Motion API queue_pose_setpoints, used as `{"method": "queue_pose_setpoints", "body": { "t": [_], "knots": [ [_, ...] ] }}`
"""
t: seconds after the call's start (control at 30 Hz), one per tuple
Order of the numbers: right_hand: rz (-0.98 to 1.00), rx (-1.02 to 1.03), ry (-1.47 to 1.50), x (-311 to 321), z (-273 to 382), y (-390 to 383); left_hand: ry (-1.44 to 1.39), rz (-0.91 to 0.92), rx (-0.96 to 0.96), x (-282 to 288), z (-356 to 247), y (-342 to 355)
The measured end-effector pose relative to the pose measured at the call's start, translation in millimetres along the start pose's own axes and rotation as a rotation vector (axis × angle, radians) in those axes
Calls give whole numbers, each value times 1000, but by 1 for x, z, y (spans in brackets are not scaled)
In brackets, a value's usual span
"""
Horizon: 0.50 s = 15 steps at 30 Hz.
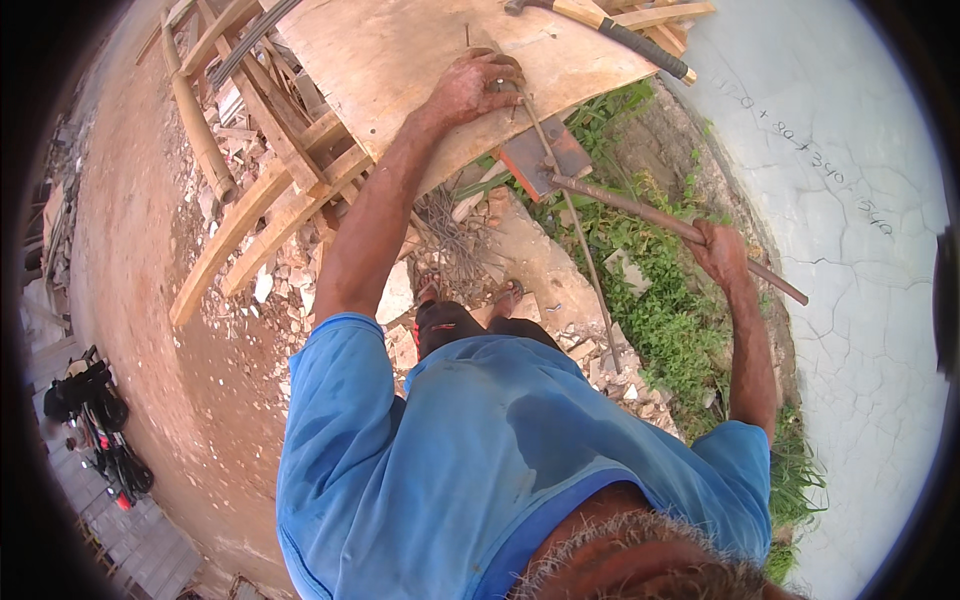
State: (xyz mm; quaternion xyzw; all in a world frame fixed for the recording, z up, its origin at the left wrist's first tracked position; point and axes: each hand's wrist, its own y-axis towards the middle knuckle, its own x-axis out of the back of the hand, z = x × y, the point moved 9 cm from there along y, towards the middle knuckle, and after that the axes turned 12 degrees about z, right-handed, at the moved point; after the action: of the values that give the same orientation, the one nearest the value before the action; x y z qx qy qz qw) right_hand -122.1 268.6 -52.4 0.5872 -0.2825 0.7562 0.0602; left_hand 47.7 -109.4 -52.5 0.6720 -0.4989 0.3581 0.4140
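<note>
A thin metal rod slants from the wooden board down past the board's near edge toward the rubble. My left hand rests on the board, its fingers bent and closed on the rod's upper end beside short upright nails or pins. My right hand is wrapped around a rusty metal bar, right of the board. The bar's far end meets the rod over a dark flat block with an orange-red edge; exactly how they join is too small to tell.
A hammer with a black grip lies at the board's far right. Timber beams, a bamboo pole and more rods are at the left. Rubble and green plants lie below, beside a cracked pale wall.
</note>
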Motion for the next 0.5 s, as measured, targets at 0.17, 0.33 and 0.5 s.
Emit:
{"method": "queue_pose_setpoints", "body": {
  "t": [0.17, 0.33, 0.5],
  "knots": [
    [41, -54, 19, -15, -15, 4, -41, -61, 2, -3, 1, -2],
    [-17, 39, -99, -13, -12, 2, -58, -39, 18, -8, 3, -2],
    [13, -8, -12, -14, -16, 3, -47, -22, 21, -9, 6, -1]
  ]
}}
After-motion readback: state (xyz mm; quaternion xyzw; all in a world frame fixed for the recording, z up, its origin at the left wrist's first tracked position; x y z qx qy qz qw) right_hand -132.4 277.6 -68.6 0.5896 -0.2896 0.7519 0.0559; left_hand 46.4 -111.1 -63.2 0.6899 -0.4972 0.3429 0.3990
